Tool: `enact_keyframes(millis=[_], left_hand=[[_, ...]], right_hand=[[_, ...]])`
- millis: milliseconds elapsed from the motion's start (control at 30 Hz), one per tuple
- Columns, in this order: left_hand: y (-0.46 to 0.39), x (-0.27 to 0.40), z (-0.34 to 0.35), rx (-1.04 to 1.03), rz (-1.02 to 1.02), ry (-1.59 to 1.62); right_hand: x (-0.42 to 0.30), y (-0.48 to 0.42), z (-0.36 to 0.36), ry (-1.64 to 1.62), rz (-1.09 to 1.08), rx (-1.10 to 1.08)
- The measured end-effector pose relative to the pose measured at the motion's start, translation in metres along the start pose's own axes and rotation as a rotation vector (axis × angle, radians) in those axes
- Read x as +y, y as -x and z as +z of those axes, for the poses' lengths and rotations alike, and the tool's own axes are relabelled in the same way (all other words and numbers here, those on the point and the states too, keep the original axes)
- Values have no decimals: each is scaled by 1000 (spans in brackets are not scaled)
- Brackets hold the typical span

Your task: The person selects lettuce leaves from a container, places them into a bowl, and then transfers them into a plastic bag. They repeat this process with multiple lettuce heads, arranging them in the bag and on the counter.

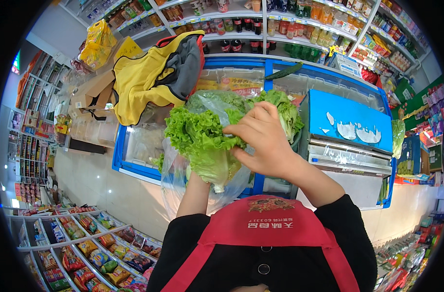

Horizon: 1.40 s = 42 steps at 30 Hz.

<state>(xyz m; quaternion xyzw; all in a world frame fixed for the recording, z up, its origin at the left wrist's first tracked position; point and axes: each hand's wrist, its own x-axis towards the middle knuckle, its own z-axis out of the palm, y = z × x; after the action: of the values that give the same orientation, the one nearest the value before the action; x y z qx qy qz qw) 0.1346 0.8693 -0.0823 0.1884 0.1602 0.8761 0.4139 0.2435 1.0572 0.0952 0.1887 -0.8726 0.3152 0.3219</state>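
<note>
A head of green leaf lettuce (207, 149) is in front of my chest, its pale cut stem pointing towards me. My left forearm (196, 191) runs up beneath it; the lettuce rests on my left hand, whose fingers are hidden under the leaves. With thumb and fingers, my right hand (264, 140) grips the frilly outer leaves on the right side. A clear plastic bag (174, 182) hangs open below and around the lettuce. Behind it, more greens in clear plastic (218, 99) and another lettuce (282, 109) lie over the chest freezer.
The blue-framed chest freezer (268, 78) carries a cucumber (284, 71), a yellow and grey garment (145, 85) and a wrapping-film machine (349, 127) with a blue cover. A cardboard box (94, 91) stands left. Drink shelves (222, 34) rise behind; snack racks (87, 248) stand at lower left.
</note>
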Motion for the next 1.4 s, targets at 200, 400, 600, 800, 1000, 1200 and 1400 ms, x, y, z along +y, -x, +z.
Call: enact_keyframes(millis=[200,400,600,800,1000,1200,1400], left_hand=[[1,6,-5,-63,37,88],[2,6,-9,-108,58,164],[4,15,-4,-155,145,190],[-1,28,8,105,216,-11],[-15,35,21,197,153,-251],[-39,27,40,126,61,-393],[-49,19,47,-3,87,-209]], right_hand=[[-7,11,-21,33,60,-61],[1,17,-41,119,99,-99],[30,29,-54,106,271,-49],[72,47,-47,127,421,-33],[95,57,-21,367,485,-274],[61,41,-12,373,178,-191],[44,27,10,362,88,-328]])
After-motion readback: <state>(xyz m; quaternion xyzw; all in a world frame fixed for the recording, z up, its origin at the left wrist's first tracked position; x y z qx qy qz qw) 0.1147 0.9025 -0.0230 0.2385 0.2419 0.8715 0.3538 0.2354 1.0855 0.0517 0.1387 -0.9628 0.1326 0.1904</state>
